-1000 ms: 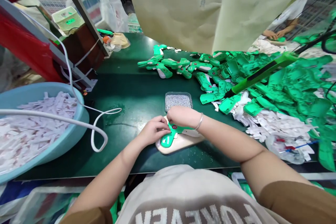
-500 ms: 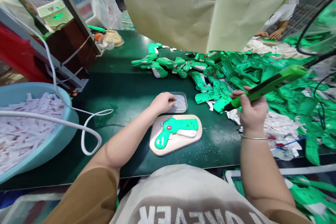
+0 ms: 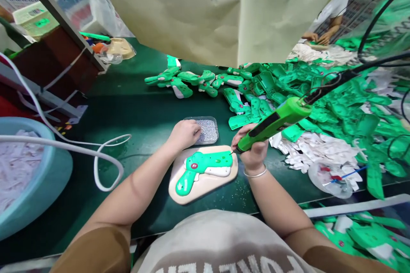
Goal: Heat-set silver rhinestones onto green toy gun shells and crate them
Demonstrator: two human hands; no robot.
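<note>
Head view shows me the right hand (image 3: 253,153) clamped on a corded green pen tool (image 3: 272,121), its tip best held steady at the right edge of the green gun-shaped piece (image 3: 208,164) on a beige board (image 3: 205,194), while the left hand (image 3: 184,134) rests over a tray of silver beads (image 3: 208,131), its grip something I cannot tell.

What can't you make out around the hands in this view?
In the head view:
The tip of the green pen-shaped tool, held in the right hand: too small to tell whether it touches the green gun-shaped piece.
The silver beads in the tray: partly hidden by the left hand.
The table's far part: hidden by the hanging beige cloth.
The blue basin: cut off by the left edge.
</note>
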